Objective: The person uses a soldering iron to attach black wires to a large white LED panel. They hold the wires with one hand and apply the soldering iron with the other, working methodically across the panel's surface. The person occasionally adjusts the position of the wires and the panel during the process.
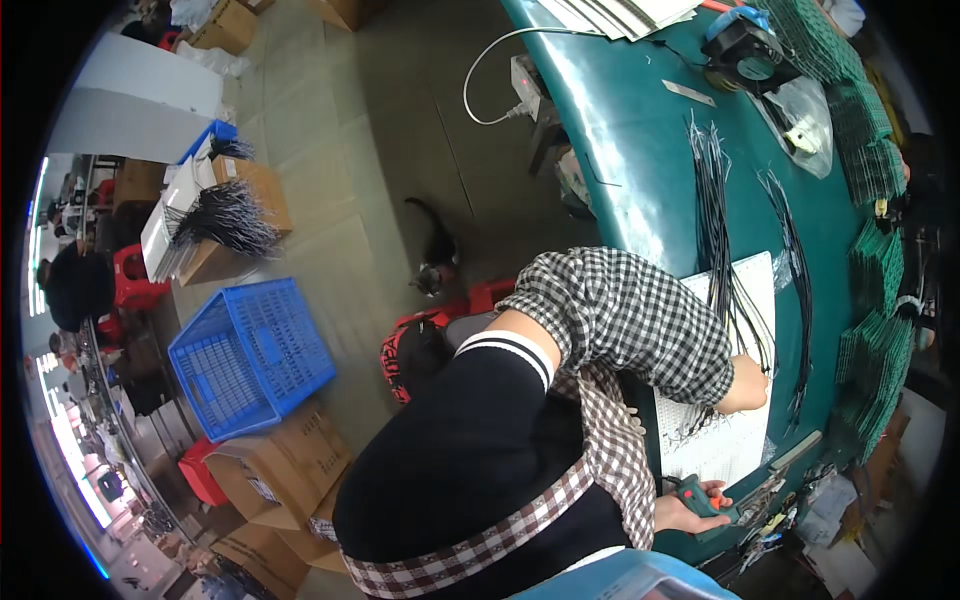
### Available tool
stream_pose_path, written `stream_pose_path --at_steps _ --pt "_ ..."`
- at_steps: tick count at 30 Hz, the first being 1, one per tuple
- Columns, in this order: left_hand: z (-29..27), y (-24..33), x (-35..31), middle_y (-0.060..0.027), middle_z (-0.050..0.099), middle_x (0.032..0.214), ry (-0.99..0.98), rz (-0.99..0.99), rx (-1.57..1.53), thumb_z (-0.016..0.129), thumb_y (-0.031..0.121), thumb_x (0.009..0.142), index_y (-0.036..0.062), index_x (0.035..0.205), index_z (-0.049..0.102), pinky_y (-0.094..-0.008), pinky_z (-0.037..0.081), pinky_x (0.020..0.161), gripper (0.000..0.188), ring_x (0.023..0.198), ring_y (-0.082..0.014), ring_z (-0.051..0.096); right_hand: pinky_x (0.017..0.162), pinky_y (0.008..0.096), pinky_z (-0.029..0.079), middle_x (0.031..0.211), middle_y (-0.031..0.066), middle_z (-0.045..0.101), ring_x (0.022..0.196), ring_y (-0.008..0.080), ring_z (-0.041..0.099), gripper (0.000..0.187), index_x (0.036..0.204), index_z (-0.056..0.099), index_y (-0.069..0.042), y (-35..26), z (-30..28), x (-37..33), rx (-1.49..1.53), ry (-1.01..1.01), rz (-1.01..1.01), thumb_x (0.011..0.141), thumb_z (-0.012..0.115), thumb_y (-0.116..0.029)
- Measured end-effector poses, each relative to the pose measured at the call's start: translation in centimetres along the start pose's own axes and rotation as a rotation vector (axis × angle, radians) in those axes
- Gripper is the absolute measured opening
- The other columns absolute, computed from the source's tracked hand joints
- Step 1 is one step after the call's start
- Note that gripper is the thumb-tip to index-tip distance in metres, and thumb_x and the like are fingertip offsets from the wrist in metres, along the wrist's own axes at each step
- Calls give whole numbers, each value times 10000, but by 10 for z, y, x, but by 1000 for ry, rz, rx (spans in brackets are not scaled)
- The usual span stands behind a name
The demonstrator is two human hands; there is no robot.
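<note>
Fingers (712, 497) of right hand (685, 512) clasp green-handled tool (700, 495), pointing right; left hand's grip hidden.

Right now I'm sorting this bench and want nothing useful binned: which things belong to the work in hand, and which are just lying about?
In use:
- left hand on the black wires over the white sheet
- right hand gripping the green-handled tool

Lying about:
- small fan
- clear bag
- blue crate on the floor
- cardboard boxes
</note>
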State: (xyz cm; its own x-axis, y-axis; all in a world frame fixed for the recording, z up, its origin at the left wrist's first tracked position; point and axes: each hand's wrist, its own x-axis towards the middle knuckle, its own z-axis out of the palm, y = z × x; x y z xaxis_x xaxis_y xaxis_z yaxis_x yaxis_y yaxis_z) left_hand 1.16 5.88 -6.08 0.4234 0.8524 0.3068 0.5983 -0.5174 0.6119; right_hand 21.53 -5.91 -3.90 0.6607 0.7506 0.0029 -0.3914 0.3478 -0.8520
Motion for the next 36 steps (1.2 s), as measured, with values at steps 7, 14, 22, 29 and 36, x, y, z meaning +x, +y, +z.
stream_pose_path --at_steps 7,14,22,29,36 --pt "4 2 5 -144 686 842 14 -9 -11 685 108 653 36 763 698 -437 553 649 133 821 -315 698 954 378 500 819 43 620 725 169 586 340 942 609 -21 -4 -7 6 18 -61 12 964 586 -360" --pt "1 8 6 -125 701 800 63 -5 -49 674 115 673 45 742 723 -421 560 639 109 815 -295 706 941 401 493 846 51 606 740 191 569 350 969 596 -16 -8 -19 20 17 -49 44 956 586 -366" --pt "-3 10 -3 -106 684 847 99 -39 -17 681 144 692 65 752 711 -410 539 653 104 832 -281 696 941 397 487 868 58 589 754 186 552 343 975 584 -8 -4 -6 9 -29 8 19 960 584 -351" --pt "4 12 -4 -129 662 808 95 -19 -94 638 146 725 45 738 671 -439 554 652 107 791 -297 694 930 391 496 905 34 615 722 185 558 350 997 585 3 -17 -12 2 34 43 105 938 619 -341" --pt "-35 6 -10 -171 614 833 7 46 -141 590 32 739 0 866 598 -441 514 778 131 855 -335 628 747 303 496 791 4 588 688 132 555 386 1063 581 -35 -14 6 9 1 134 219 927 668 -386"
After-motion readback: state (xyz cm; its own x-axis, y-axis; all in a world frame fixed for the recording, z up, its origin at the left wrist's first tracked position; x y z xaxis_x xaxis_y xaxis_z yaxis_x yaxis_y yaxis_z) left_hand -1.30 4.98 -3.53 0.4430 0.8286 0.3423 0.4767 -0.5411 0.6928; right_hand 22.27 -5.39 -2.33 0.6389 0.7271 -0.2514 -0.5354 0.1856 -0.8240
